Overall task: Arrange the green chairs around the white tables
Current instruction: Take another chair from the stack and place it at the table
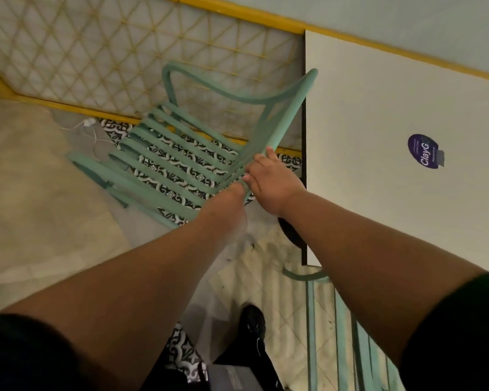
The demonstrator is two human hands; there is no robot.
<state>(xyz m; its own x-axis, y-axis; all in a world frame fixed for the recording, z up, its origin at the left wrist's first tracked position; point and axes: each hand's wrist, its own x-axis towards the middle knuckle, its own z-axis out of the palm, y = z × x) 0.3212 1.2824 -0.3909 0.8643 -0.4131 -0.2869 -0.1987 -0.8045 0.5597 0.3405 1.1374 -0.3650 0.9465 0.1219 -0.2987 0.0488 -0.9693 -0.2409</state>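
green chair (181, 162) | both hands' grip closed on frame: left hand (232, 193), right hand (271, 184) | beside white table (378, 108)

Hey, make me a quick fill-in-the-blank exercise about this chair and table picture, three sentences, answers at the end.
1. Both hands, the left hand and the right hand, grip the green ____.
2. The round purple sticker sits on the white ____.
3. The railing behind the chair has a frame painted ____.

Missing words: chair; table; yellow
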